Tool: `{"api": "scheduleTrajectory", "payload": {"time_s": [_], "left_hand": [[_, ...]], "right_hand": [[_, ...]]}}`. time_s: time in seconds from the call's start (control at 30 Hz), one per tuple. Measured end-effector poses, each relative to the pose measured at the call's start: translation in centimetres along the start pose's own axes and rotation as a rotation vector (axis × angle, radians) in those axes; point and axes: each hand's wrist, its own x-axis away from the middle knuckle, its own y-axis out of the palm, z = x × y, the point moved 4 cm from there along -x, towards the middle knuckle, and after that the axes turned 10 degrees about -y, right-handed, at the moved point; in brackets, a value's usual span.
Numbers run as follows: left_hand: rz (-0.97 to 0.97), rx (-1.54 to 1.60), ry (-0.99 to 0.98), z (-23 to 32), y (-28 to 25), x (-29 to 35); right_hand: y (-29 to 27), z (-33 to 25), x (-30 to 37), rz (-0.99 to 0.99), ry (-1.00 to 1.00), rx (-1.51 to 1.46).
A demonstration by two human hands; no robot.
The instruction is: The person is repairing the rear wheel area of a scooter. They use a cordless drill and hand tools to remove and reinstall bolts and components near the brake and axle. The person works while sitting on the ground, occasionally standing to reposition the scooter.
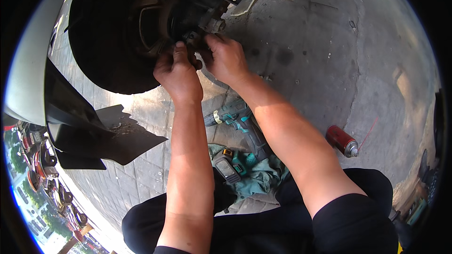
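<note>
Wheel (103,33), one, dark, upper left; metal fitting (190,36), dark, on its inner side near the hub, just ahead of both hands. Left hand (178,68) has thumb up, fingers curled in at the fitting; right hand (226,59) bends fingers in from the other side. Fingertips lost in shadow: cannot tell whether either hand grips a piece or only presses. Fitting looks stiff, hard to damage, probably greasy and slippery; best held by its outer edges, fingertips on opposite sides. Wheel likely heavy, rubber firm. Count on the ground: one teal-and-black drill (242,122), one teal-and-black block (228,167) on one green cloth (261,178), one red spray can (340,139) lying tilted, one straw (368,132) at its nozzle.
</note>
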Motion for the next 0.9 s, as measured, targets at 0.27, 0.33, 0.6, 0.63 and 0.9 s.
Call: {"api": "scheduleTrajectory", "payload": {"time_s": [0.27,0.33,0.6,0.63,0.9], "left_hand": [[0.035,-0.037,0.041,0.0,0.1,0.3],[0.014,-0.013,0.007,-0.1,0.3,0.3],[-0.054,-0.132,0.053,0.4,-0.6,0.4],[-0.048,-0.158,0.046,0.3,-0.7,0.4],[-0.035,-0.115,0.101,0.3,-0.6,0.2]], "right_hand": [[0.0,-0.6,0.3,0.030,0.028,-0.015],[-0.4,-0.5,0.3,0.038,0.036,-0.018],[0.0,1.7,3.0,0.109,0.212,0.060],[-0.3,2.8,4.1,0.094,0.342,0.084],[-6.2,8.6,8.6,-0.868,0.862,0.141]]}}
